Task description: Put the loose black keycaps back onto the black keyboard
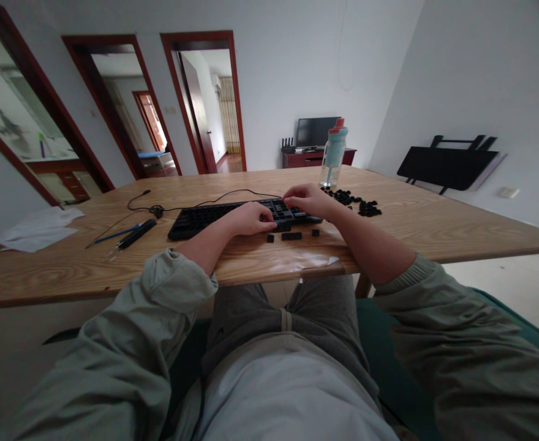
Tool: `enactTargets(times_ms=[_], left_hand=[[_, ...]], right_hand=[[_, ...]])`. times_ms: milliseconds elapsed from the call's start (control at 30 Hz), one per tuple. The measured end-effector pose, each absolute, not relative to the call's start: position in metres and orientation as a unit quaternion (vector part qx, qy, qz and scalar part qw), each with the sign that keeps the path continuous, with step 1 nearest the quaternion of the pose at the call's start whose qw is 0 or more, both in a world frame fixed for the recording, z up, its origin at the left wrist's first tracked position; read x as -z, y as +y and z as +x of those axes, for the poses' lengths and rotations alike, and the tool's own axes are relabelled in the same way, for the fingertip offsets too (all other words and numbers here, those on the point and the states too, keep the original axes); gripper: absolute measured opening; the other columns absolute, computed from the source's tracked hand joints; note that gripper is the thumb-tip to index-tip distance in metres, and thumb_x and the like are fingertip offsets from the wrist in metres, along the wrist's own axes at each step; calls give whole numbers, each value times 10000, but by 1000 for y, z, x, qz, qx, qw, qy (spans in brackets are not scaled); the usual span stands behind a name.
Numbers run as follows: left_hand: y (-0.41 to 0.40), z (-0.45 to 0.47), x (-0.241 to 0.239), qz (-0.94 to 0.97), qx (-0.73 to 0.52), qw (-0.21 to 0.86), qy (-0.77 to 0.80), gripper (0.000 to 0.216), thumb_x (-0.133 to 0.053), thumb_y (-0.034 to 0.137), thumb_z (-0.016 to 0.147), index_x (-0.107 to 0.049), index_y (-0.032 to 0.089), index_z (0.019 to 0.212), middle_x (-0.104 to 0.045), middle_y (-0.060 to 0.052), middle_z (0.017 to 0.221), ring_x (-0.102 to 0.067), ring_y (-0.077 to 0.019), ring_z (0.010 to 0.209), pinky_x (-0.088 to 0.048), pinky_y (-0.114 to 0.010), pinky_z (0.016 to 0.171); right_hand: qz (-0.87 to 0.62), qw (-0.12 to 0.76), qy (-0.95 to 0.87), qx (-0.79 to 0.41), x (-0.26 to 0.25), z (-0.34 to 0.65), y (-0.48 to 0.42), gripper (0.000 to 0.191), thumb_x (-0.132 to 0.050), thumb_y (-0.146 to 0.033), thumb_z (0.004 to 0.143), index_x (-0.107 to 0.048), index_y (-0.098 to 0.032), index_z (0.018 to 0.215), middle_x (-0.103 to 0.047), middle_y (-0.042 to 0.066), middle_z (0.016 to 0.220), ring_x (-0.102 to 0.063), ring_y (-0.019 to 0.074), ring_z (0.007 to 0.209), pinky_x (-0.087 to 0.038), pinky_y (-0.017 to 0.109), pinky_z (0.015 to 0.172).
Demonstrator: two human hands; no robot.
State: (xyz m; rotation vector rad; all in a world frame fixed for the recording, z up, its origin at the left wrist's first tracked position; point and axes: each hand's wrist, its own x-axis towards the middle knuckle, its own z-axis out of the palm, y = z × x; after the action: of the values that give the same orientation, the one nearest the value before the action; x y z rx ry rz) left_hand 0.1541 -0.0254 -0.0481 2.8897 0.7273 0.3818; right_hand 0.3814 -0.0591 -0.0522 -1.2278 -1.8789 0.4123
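Note:
A black keyboard [205, 217] lies on the wooden table [435, 226] in front of me. My left hand [251, 219] rests on its front right part, fingers curled down and pressed on the keys. My right hand [307, 199] sits on the keyboard's right end, fingers bent together over the keys. Whether either hand pinches a keycap is hidden. Three loose black keycaps [291, 236] lie on the table just in front of the keyboard. A heap of several more keycaps [356, 203] is spread to the right of my right hand.
A pale blue water bottle [333, 154] with a red lid stands behind the heap. A blue pen [116, 234] and a black tool [136, 233] lie left of the keyboard, its cable [159, 209] looping behind. White paper [37, 228] lies at the far left.

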Motion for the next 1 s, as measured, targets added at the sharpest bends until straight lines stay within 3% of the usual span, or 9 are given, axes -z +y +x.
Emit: enactTargets(times_ms=[200, 333, 400, 500, 733, 1000], left_hand=[[-28, 153, 45, 955, -138, 77, 251, 317, -593, 437, 836, -763, 171, 863, -721, -27, 782, -581, -149, 670, -376, -255, 622], [-24, 149, 41, 944, -184, 75, 263, 336, -561, 435, 859, -760, 165, 869, -727, -35, 799, -599, -159, 694, -386, -264, 629], [-21, 147, 40, 940, -203, 68, 265, 340, -549, 432, 866, -755, 161, 864, -722, -38, 785, -599, -164, 693, -384, -270, 626], [-18, 146, 40, 940, -211, 66, 259, 331, -545, 421, 867, -749, 161, 845, -713, -36, 758, -592, -162, 674, -376, -274, 614], [-16, 143, 42, 936, -215, 74, 270, 341, -552, 429, 859, -749, 153, 829, -713, -44, 755, -592, -163, 671, -376, -275, 613], [-15, 142, 42, 936, -202, 74, 278, 344, -555, 431, 867, -763, 157, 874, -733, -53, 810, -614, -171, 702, -399, -279, 643]], right_hand=[[-533, 392, -746, -77, 41, 401, -62, 259, -621, -334, 794, -757, -139, 896, -723, 78, 815, -597, 184, 701, -447, 304, 653], [-675, 366, -637, 70, 23, 465, -75, 270, -595, -346, 818, -753, -146, 909, -726, 96, 825, -621, 209, 712, -447, 320, 669], [-755, 307, -571, 100, 23, 504, -87, 275, -610, -383, 814, -745, -153, 880, -722, 101, 795, -635, 230, 719, -455, 331, 675], [-818, 188, -540, 65, 38, 547, -108, 267, -674, -405, 762, -729, -162, 860, -720, 99, 777, -649, 247, 722, -472, 332, 658], [-751, 202, -627, 48, 74, 565, -143, 303, -646, -264, 768, -751, -194, 1043, -737, 94, 1050, -663, 251, 934, -505, 328, 829], [-755, 167, -633, 20, 76, 563, -139, 364, -646, -216, 702, -773, -190, 1043, -762, 89, 1012, -681, 254, 869, -519, 331, 794]])
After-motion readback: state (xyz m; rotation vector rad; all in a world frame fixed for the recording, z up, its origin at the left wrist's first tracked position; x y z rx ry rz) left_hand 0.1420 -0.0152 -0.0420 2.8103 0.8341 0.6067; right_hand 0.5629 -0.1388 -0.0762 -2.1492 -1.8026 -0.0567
